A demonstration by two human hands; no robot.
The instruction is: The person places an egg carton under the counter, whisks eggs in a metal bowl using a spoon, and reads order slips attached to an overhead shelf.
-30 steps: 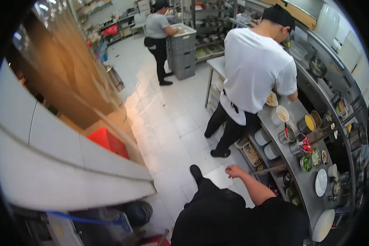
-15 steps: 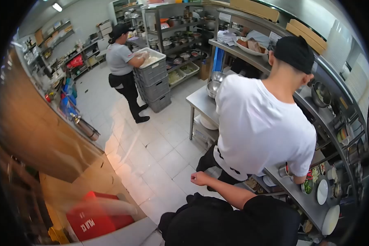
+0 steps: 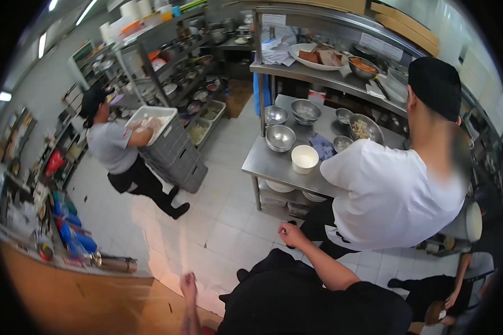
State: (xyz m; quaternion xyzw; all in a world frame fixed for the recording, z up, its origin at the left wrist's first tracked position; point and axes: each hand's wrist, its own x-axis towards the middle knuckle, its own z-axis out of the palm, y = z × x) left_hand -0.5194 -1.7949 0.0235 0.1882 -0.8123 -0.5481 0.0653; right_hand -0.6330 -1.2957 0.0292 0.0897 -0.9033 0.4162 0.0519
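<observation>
My right hand (image 3: 294, 235) hangs in front of my body with its fingers curled, near the dark trousers of a co-worker in a white shirt (image 3: 394, 192). Whether anything lies inside those fingers is too small to make out. Lower left, my left hand (image 3: 189, 285) is raised over the floor beside the orange-brown panel (image 3: 123, 298); its fingers look bent and are blurred. Neither hand touches a surface. Beyond my right hand stands a steel table (image 3: 257, 162) with metal bowls (image 3: 280, 138) and a cream tub (image 3: 304, 159) on it.
Another co-worker (image 3: 114, 148) reaches into a white bin on stacked grey crates (image 3: 179, 162). Shelving (image 3: 318, 72) holds a plate of meat (image 3: 320, 57). A seated person (image 3: 452, 290) is at the lower right. White tiled floor (image 3: 218, 223) lies ahead.
The view has swung right, bringing the steel table and its bowls into sight. My left hand has appeared at the lower left. The red box has mostly left the view.
</observation>
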